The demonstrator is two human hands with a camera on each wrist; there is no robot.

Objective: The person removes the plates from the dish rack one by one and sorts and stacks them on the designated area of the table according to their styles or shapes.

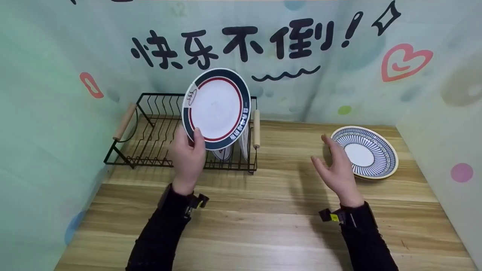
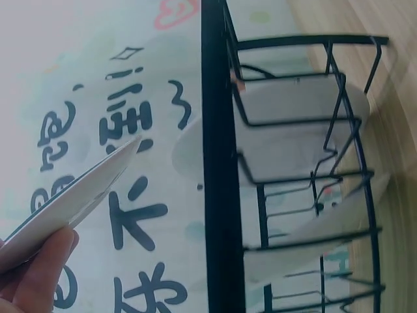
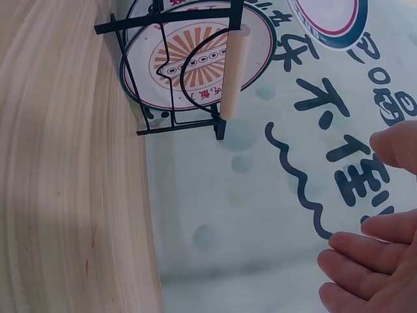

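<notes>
My left hand grips the lower left rim of a white plate with a dark teal band and a red ring, thumb on its face. In the head view the plate is held up, overlapping the right part of a black wire dish rack. Plates stand in the rack's right end; the right wrist view shows one plate with an orange sunburst. My right hand holds nothing, fingers spread apart. It overlaps the left edge of a blue-and-white patterned plate lying on the table.
The rack has light wooden handles, a left handle and a right handle. It stands at the back left of the wooden table. A printed cloth with dark lettering hangs behind and along both sides.
</notes>
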